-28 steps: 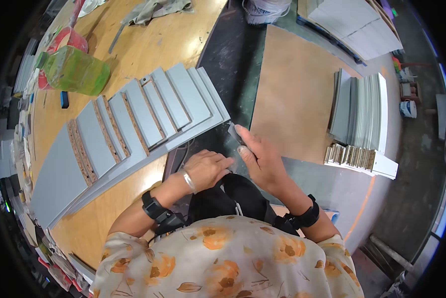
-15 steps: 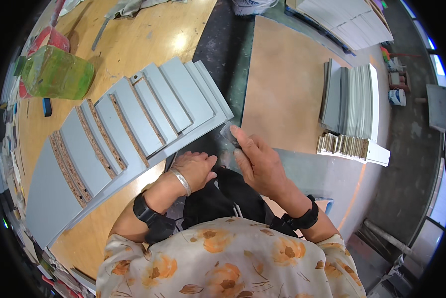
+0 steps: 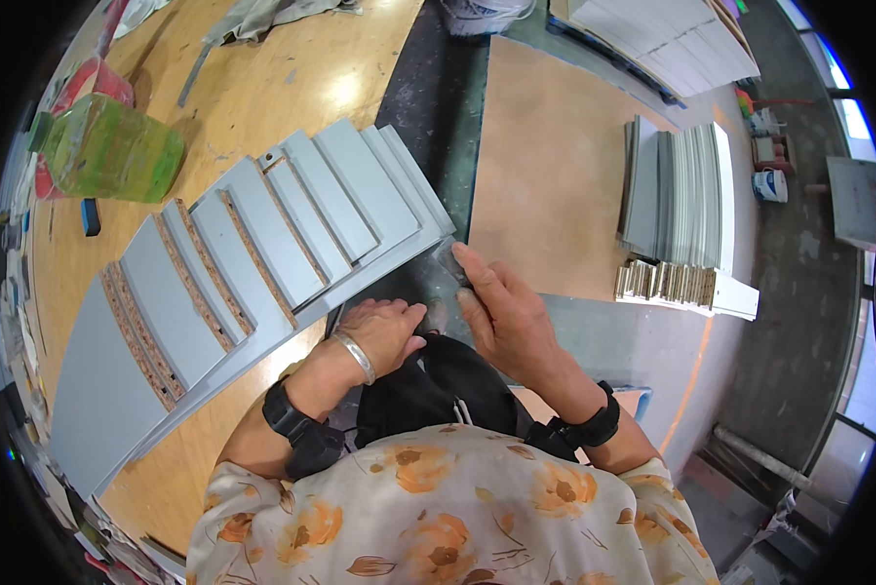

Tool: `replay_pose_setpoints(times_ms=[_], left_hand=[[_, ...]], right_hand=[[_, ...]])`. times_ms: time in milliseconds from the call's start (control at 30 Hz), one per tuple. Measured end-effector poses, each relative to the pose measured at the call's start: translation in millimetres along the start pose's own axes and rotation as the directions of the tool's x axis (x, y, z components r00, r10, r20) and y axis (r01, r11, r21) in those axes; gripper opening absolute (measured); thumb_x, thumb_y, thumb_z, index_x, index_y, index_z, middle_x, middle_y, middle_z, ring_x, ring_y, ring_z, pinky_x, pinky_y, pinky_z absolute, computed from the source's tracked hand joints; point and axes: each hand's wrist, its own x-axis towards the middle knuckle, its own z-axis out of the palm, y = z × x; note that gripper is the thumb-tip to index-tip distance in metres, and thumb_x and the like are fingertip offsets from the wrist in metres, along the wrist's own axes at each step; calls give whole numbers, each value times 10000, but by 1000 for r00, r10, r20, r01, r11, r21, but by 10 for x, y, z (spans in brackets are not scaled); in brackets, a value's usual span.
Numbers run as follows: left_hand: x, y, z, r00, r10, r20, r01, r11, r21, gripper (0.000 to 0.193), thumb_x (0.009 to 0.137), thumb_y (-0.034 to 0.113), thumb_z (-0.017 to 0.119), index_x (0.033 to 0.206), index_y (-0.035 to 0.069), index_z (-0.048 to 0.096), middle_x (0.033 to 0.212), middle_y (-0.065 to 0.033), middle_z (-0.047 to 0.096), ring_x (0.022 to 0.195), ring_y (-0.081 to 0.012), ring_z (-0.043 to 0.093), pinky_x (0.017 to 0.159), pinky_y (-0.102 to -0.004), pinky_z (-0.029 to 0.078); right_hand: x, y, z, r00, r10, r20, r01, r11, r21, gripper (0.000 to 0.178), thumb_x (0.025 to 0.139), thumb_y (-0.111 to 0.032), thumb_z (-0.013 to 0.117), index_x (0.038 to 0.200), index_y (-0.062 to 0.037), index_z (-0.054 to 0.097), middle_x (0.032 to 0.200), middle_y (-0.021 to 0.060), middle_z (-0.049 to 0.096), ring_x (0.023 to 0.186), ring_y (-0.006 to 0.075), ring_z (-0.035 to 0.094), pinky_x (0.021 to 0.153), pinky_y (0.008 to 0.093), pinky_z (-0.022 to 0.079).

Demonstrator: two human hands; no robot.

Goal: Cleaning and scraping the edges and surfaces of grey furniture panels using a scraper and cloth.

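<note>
Grey boards (image 3: 292,224) lie in an overlapping, fanned row on the work table, several with raw chipboard edges (image 3: 262,268) facing up. A larger grey board (image 3: 116,409) is at the near left end of the row. My right hand (image 3: 508,317) pinches a small flat grey piece like a scraper blade (image 3: 447,261) between thumb and fingers, at the right corner of the lowest board. Its lower part is hidden in the fingers. My left hand (image 3: 384,334), with a silver bracelet at the wrist, lies relaxed beside the boards' near edge, holding nothing visible.
On the wooden table (image 3: 292,88) stand a green-yellow liquid jug (image 3: 111,146), a red container and a small dark blue block (image 3: 91,216). A brown sheet (image 3: 555,166) covers an area to the right, with a stack of grey boards (image 3: 691,195) beside it.
The whole view has shifted slightly, with the stacked boards at right now a little further left. Both hands keep nearly the same pose beside the boards.
</note>
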Motion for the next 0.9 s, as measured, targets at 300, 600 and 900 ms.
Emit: replay_pose_setpoints(times_ms=[300,600,900], left_hand=[[-2,3,-9,1000,-10,19,9,1000,6,417,877,274,557,1229,66,477,1079,-146,580,1026,-325,556,904,-429,426],[22,15,-19,998,-40,47,39,999,22,423,878,277,553,1236,68,467,1085,-143,581,1028,-322,557,904,-422,428],[3,-7,-5,1000,-19,11,19,1000,-1,421,875,267,560,1235,68,470,1079,-146,581,1030,-326,554,904,-425,428]], right_hand=[[-8,8,27,1000,-24,1,24,999,-23,495,835,-87,594,1303,-122,437,791,108,488,615,294,539,537,374,454],[-18,35,50,1000,24,-4,-24,999,-32,478,832,-97,599,1290,-133,466,807,106,503,624,289,553,543,376,459],[42,-36,34,998,43,36,-42,999,-18,481,824,-32,601,1288,-88,483,770,133,514,646,282,515,592,347,440]])
